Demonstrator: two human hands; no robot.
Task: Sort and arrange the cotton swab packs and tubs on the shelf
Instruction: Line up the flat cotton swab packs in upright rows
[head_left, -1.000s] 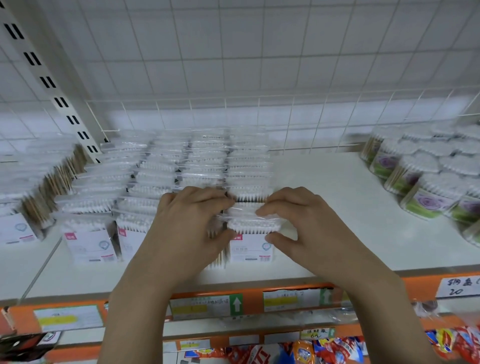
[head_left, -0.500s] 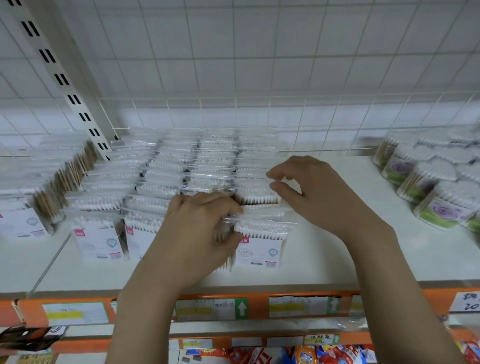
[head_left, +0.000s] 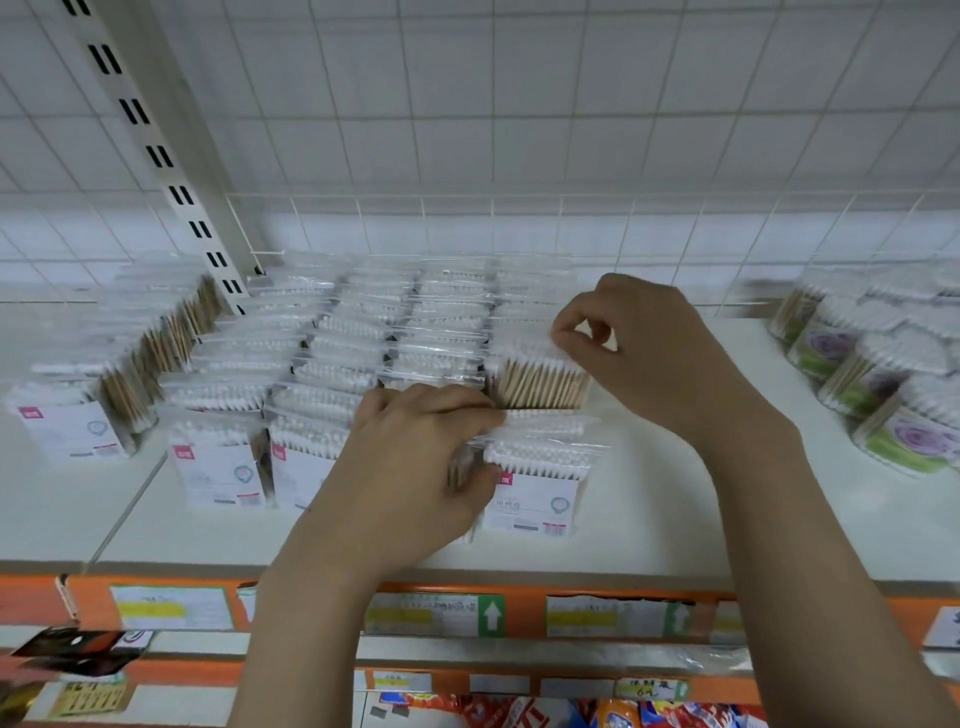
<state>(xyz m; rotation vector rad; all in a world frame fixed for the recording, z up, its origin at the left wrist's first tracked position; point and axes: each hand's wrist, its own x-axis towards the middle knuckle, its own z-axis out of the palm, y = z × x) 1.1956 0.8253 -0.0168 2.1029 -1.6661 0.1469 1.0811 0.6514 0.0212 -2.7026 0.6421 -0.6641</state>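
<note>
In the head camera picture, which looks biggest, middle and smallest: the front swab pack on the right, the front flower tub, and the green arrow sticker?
1. Front swab pack.
2. Front flower tub, partly cut off, so unsure.
3. Green arrow sticker, clearly smallest.

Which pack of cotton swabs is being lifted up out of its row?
The pack in the rightmost row, just behind the front one. The right hand pinches its top, and its wooden sticks show, unlike the packed-in neighbours.
</note>
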